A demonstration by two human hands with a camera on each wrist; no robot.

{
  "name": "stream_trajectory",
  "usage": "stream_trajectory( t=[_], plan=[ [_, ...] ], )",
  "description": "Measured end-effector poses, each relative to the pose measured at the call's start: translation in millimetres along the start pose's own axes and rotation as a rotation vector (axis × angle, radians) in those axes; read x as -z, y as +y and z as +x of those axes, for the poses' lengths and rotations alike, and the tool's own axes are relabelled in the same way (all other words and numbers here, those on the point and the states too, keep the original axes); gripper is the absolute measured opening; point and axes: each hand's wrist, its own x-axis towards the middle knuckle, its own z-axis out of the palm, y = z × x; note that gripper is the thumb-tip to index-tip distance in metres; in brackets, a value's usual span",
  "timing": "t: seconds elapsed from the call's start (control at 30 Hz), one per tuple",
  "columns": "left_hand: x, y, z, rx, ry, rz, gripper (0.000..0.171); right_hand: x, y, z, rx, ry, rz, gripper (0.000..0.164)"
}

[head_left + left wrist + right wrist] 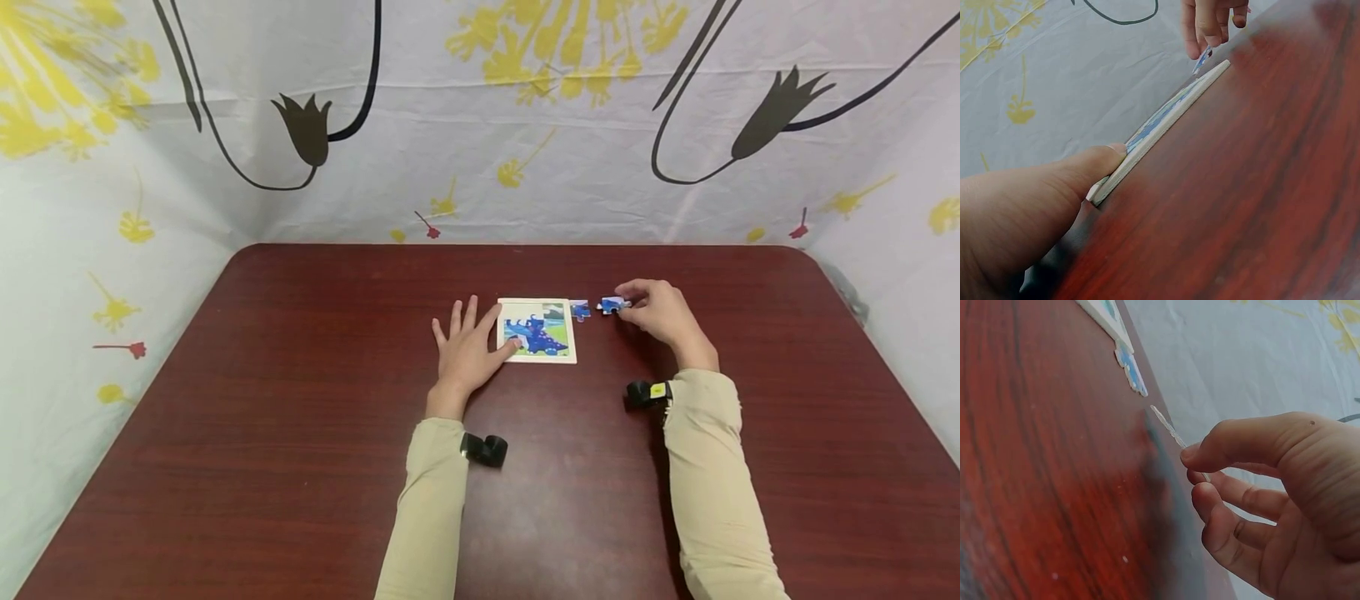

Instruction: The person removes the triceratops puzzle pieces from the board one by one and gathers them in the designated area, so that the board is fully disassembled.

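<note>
A jigsaw puzzle in a pale frame lies on the table, partly filled with a blue dinosaur picture. Its upper left part shows bare backing. My left hand rests at the frame's left side with fingers spread, the thumb pressing on the picture's edge. To the right, my right hand pinches a blue puzzle piece between thumb and fingertips. The right wrist view shows this piece edge-on, raised above the table. A second puzzle piece lies against the frame's upper right corner.
The dark red wooden table has rounded far corners. Behind it hangs a pale cloth with yellow and grey flower prints. Both wrists wear black camera mounts, one on the left and one on the right.
</note>
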Motion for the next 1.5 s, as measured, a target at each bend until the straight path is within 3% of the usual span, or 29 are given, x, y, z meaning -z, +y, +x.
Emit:
stream_trajectory(
  t=[0.53, 0.73, 1.1, 1.3, 1.5],
  plan=[
    [-1.1, -0.7, 0.0, 0.002, 0.002, -0.017, 0.071, -10, 8, 6, 0.017, -0.019, -0.003, 0.028],
    [-0.7, -0.5, 0.8, 0.007, -0.006, -0.008, 0.072, -9, 6, 6, -0.021, -0.034, 0.020, 0.030],
    [-0.8, -0.6, 1.1, 0.007, -0.010, -0.013, 0.072, -9, 7, 7, -0.014, -0.046, 0.027, 0.036],
    [-0.9, -0.3, 1.6, 0.005, -0.008, -0.015, 0.072, -6, 5, 5, -0.014, -0.012, 0.064, 0.046],
    [-1.6, -0.7, 1.4, 0.008, -0.014, -0.019, 0.071, -4, -4, 4, 0.019, 0.025, 0.098, 0.039]
  ],
)
